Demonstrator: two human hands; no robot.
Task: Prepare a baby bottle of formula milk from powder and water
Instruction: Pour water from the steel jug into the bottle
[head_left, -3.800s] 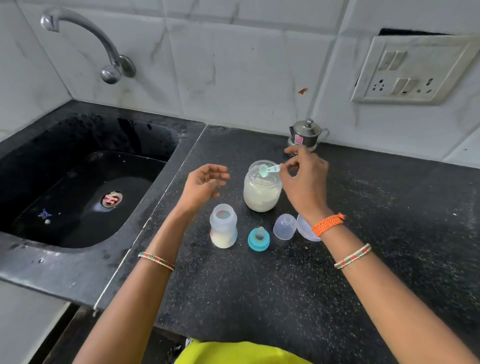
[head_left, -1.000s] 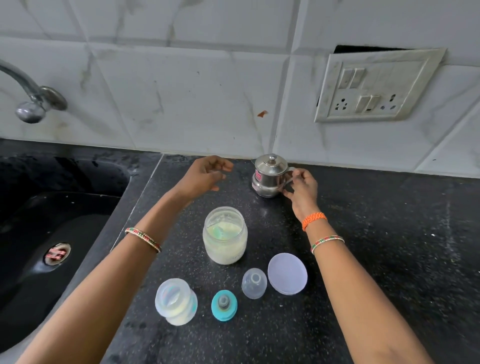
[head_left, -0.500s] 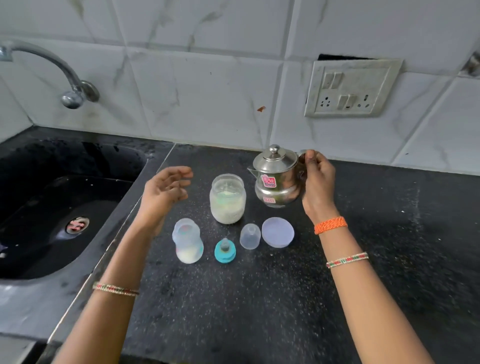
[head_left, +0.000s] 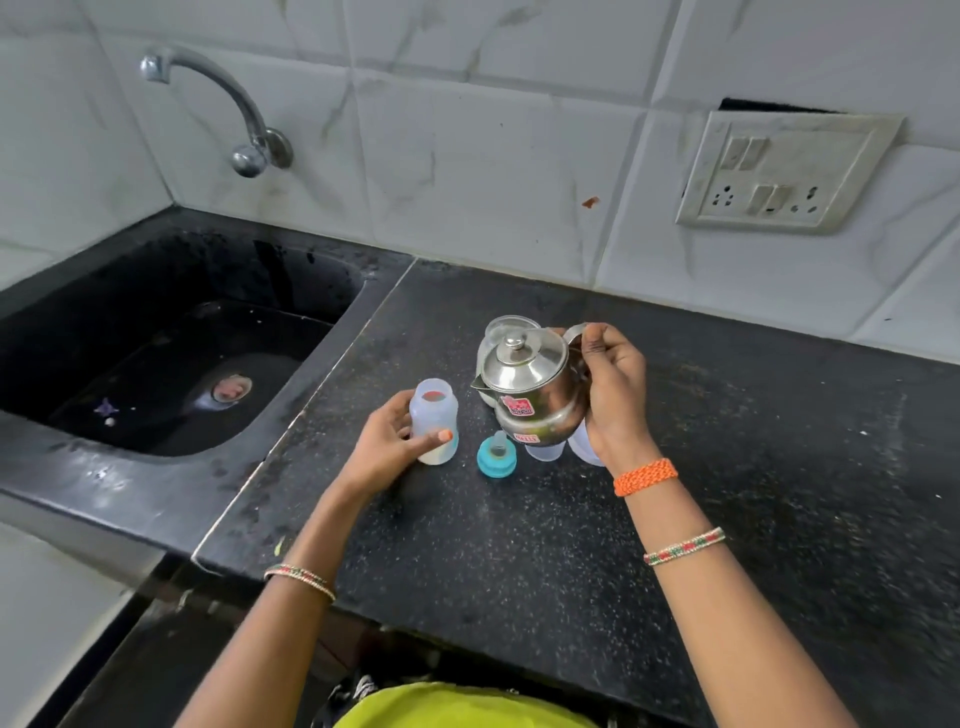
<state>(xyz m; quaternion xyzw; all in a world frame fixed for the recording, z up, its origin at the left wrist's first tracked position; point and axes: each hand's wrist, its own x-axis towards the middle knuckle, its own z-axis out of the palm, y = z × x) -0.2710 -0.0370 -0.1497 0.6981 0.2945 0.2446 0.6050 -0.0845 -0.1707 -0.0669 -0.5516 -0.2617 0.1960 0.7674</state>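
The open baby bottle (head_left: 435, 415) stands on the black counter (head_left: 519, 545) with white powder at its bottom. My left hand (head_left: 387, 447) is wrapped around its lower half. My right hand (head_left: 613, 384) holds a small lidded steel kettle (head_left: 530, 387) by its handle, lifted just right of the bottle, spout toward the bottle. The powder jar (head_left: 496, 327) is mostly hidden behind the kettle. The teal teat ring (head_left: 497, 457) lies in front of the kettle. The clear bottle cap (head_left: 543, 449) and the jar lid (head_left: 582, 447) peek out below it.
A black sink (head_left: 171, 364) lies to the left, with a steel tap (head_left: 244, 124) on the tiled wall above it. A switch and socket plate (head_left: 779, 171) is on the wall at the right. The counter's front edge runs close to my body.
My right hand has carried the kettle left and nearer, in front of the jar. My left hand has dropped from the air and closed around the bottle.
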